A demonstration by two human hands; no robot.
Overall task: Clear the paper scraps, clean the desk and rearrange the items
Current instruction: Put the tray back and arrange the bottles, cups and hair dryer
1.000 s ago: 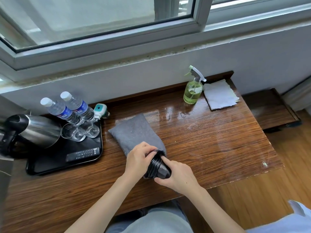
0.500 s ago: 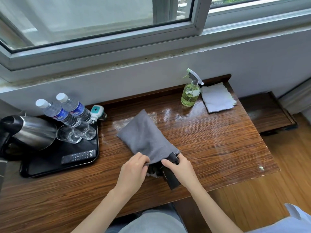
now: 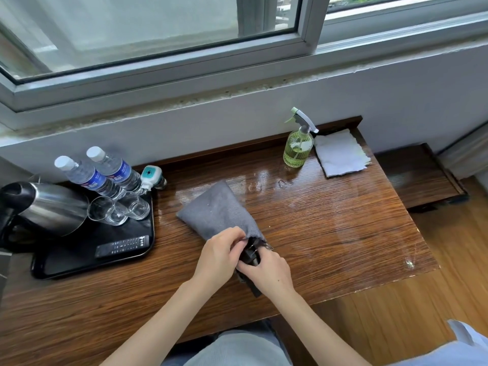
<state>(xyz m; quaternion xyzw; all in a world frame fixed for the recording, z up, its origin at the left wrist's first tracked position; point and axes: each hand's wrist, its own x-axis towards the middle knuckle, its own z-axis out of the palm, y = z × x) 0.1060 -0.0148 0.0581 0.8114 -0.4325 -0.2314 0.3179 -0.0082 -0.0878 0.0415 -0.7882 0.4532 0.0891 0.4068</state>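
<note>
Both hands, L (image 3: 217,256) & R (image 3: 266,270), grip black item (image 3: 249,256), mostly hidden in grey pouch (image 3: 219,213) mouth

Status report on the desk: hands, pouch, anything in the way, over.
Left hand and right hand both grip the black item at the grey pouch mouth. Pouch flat on desk. Nothing in the way.

A large window (image 3: 148,30) with a grey metal frame fills the top of the view, and pale daylight comes in through its glass. Under it runs a white wall (image 3: 396,96) with a rough, chipped ledge. On the right, a lower dark wooden shelf (image 3: 420,175) stands above a light wooden floor (image 3: 449,286).
</note>
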